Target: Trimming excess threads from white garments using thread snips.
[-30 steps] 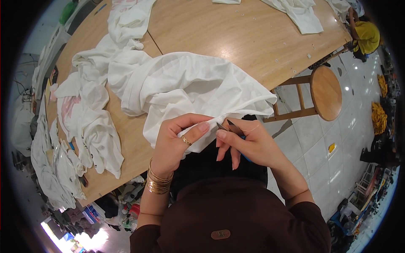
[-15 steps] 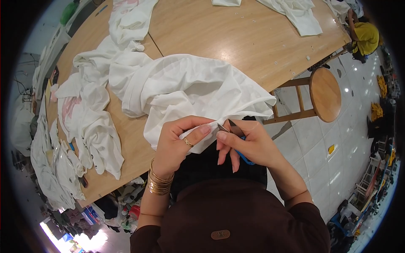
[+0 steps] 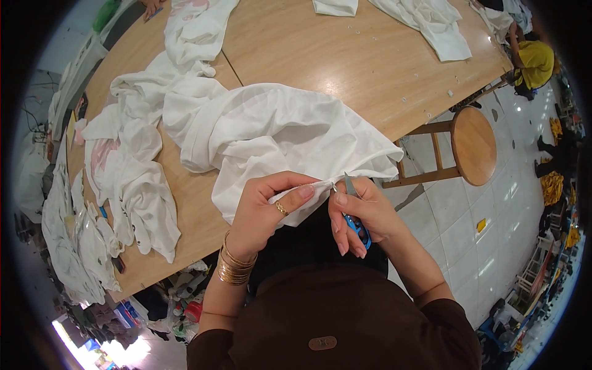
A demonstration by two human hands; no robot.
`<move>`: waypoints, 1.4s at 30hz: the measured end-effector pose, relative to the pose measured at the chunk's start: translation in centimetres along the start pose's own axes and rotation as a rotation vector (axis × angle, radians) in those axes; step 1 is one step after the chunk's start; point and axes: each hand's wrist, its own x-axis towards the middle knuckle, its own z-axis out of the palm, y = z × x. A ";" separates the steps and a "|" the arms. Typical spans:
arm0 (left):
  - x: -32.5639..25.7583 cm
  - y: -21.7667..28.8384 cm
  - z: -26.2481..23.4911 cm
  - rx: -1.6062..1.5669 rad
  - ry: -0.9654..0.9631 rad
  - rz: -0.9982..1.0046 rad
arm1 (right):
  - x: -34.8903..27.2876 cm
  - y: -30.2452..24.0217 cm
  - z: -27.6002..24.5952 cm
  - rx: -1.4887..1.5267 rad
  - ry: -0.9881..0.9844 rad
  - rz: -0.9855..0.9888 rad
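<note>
A large white cloth garment lies bunched over the table's near edge, its front part hanging toward my lap. My left hand pinches the edge of this garment between thumb and forefinger. Close beside it, my right hand holds small thread snips with a blue handle. Their blades point up and stand apart, with the tips right by the pinched fabric edge. Whether a thread lies between the blades is too small to make out.
The wooden table bears more white garments at the left, some with pink patches. A round wooden stool stands at the right on the tiled floor. A person in yellow is at the far right; another person's hand shows at the top left.
My right hand has shifted slightly right with the snips, drawing their blades away from my left fingers and showing more of the blue handle. Another person's hand has appeared at the top left.
</note>
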 end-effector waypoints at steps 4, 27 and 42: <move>0.1 -0.1 -0.1 -0.011 0.004 -0.008 | 0.1 -0.4 0.9 -0.145 0.115 0.009; -0.2 -0.3 -0.1 -0.025 0.030 -0.006 | -0.2 -1.0 2.0 -0.566 0.334 0.071; -0.2 -0.3 -0.1 0.022 0.022 0.024 | -0.1 -1.0 2.1 -0.526 0.344 0.059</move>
